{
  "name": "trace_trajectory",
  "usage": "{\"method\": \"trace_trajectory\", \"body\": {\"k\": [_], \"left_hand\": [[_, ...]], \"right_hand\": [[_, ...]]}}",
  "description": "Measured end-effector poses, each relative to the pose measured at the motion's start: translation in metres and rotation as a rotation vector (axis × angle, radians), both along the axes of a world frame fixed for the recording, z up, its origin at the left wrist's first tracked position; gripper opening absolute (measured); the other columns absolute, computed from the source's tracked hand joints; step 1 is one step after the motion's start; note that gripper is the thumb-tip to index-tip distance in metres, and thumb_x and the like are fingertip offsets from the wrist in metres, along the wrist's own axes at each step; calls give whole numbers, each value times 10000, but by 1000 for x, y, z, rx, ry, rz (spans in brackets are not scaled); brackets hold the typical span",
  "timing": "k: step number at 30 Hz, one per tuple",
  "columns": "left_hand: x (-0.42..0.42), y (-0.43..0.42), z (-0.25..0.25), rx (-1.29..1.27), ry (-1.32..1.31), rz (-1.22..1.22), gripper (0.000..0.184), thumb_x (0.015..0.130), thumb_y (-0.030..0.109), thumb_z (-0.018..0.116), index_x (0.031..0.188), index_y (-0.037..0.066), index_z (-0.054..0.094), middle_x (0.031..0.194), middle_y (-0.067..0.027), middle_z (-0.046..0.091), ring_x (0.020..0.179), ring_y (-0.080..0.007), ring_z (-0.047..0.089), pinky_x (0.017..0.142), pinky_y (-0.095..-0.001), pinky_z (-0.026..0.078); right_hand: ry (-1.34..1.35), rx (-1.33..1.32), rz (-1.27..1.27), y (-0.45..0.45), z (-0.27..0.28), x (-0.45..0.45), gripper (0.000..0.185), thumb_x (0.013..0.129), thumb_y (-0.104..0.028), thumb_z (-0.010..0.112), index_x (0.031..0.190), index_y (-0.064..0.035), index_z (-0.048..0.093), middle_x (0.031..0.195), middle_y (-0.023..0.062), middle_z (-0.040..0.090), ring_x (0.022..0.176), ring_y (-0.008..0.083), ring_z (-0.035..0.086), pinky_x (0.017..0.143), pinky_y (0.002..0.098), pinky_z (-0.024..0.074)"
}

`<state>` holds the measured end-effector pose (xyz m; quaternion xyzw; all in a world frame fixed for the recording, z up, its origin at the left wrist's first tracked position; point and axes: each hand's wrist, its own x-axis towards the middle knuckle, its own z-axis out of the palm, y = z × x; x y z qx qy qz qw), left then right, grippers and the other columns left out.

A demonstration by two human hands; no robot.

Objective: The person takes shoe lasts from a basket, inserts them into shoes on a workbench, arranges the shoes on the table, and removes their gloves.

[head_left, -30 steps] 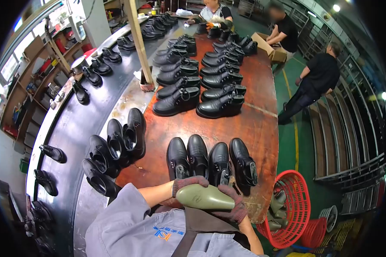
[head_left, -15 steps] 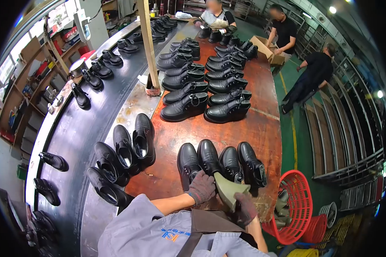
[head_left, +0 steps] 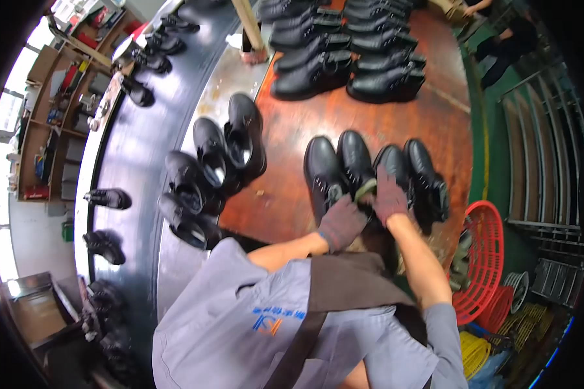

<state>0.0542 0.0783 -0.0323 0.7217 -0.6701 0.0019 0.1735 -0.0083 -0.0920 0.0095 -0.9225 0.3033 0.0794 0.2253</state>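
Note:
Four black shoes stand in a row on the reddish table (head_left: 292, 129) before me. My left hand (head_left: 342, 222), in a dark knit glove, is closed at the opening of the second shoe (head_left: 354, 155); what its fingers grip is hidden. My right hand (head_left: 389, 197), gloved too, lies beside the green shoe last (head_left: 366, 189), fingers pointing forward. Only a small part of the last shows between the hands, at the shoe's opening. The third shoe (head_left: 391, 159) is partly behind my right hand.
Several open black shoes (head_left: 209, 139) stand at the left. Rows of laced shoes (head_left: 315, 74) fill the far table. A dark conveyor (head_left: 136, 194) carries more shoes. At the right are a red basket (head_left: 493, 259) with green lasts and a person (head_left: 506, 48).
The green last went from lying across both hands to upright at the shoe, and now mostly out of sight in it. Both hands moved forward over the shoes. The view has tilted down.

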Motion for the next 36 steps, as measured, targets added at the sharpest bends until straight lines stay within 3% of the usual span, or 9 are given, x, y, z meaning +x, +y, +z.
{"method": "trace_trajectory", "body": {"k": [9, 13, 18, 20, 22, 26, 30, 33, 36], "left_hand": [[0, 3, 20, 178, -11, -26, 147, 846, 267, 620, 928, 150, 653, 902, -27, 695, 951, -216, 665, 1010, -402, 434], [-24, 16, 60, 497, 741, -50, 385, 979, 356, 573, 1194, 42, 635, 1094, -154, 707, 1137, -369, 636, 1043, -489, 450], [-50, -10, -14, 732, 802, 199, 635, 930, 457, 632, 1382, 22, 539, 1375, -280, 562, 1261, -414, 570, 1042, -438, 470], [-51, -21, -61, 609, 555, -279, 665, 912, 457, 658, 1375, -5, 537, 1353, -250, 576, 1212, -373, 593, 1016, -401, 485], [-73, -36, -75, 770, 1902, 325, 611, 905, 407, 686, 1360, 19, 562, 1243, -164, 628, 1090, -259, 617, 947, -343, 509], [-59, -52, -51, 1098, 1535, 54, 526, 903, 350, 712, 1324, 53, 608, 1132, -89, 674, 988, -183, 639, 891, -356, 520], [-83, -35, -51, 632, 1882, -222, 778, 803, 559, 759, 1314, -9, 608, 1106, -167, 707, 971, -250, 686, 870, -370, 534], [-71, -37, -23, 957, 826, -71, 845, 729, 588, 797, 1327, 21, 605, 1129, -225, 711, 1071, -328, 694, 914, -402, 538], [-41, -38, 59, 881, 934, -43, 841, 671, 527, 812, 1306, 14, 609, 1132, -247, 705, 1105, -365, 687, 925, -426, 541]], "right_hand": [[-397, 121, -246, 27, -12, -41, 551, 815, -272, 816, 1270, -52, 597, 1010, 226, 669, 918, 403, 687, 833, 471, 556], [-271, 7, -595, 66, -23, -148, 605, 717, -309, 891, 1203, -40, 650, 1037, 207, 685, 963, 377, 689, 880, 464, 543], [-100, 58, -593, 66, -52, -155, 773, 637, -314, 913, 1291, -59, 589, 1177, 232, 648, 1143, 434, 610, 974, 500, 501], [-155, -51, -611, 70, -70, -160, 786, 624, -308, 907, 1299, -70, 584, 1234, 236, 621, 1180, 440, 586, 986, 496, 498], [-151, -85, -639, 73, -74, -167, 805, 618, -309, 898, 1317, -78, 572, 1247, 233, 614, 1190, 441, 581, 993, 488, 499], [-92, 98, -571, 74, -69, -181, 865, 682, -299, 855, 1426, -87, 468, 1251, 237, 627, 1183, 424, 605, 998, 463, 502], [1, 499, -652, 51, -122, -221, 769, 805, -221, 803, 1464, -90, 430, 1351, 234, 593, 1225, 331, 599, 1008, 423, 495], [-405, 887, -951, 65, -70, -208, 780, 835, -236, 807, 1481, -66, 405, 1260, 159, 645, 1107, 240, 635, 967, 386, 510], [-458, 861, -733, 55, -16, -196, 664, 839, -286, 836, 1365, -14, 534, 1089, 83, 667, 977, 172, 628, 879, 333, 524]]}}
